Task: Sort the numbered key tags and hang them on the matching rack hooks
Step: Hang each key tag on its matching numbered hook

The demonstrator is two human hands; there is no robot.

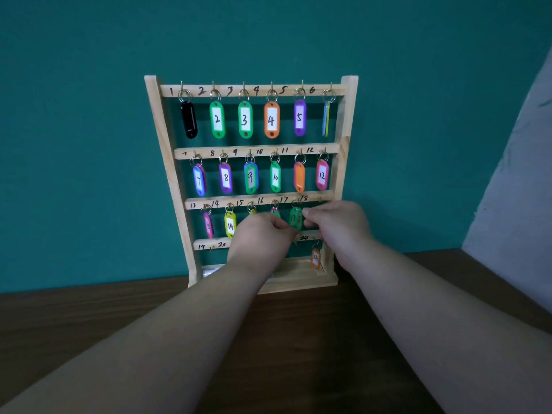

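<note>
A wooden key rack [155,121] stands on a dark table against a teal wall, with numbered rails and hooks. Coloured tags hang on the top two rows, among them tag 2 [217,119] and tag 12 [322,174]. On the third row hang a pink tag [208,225], yellow tag 14 [230,225] and a green tag [295,218] under hook 17. My left hand [263,234] and my right hand [337,222] both pinch at this green tag from either side. Orange tag 24 [315,258] hangs on the bottom row. My hands hide the tags under 15 and 16.
The dark wooden table [89,324] runs along the front of the rack. A pale grey surface [513,189] rises at the right. Hooks 19 and 20 on the bottom rail [209,245] carry no tags. The rack's base tray [298,279] lies behind my wrists.
</note>
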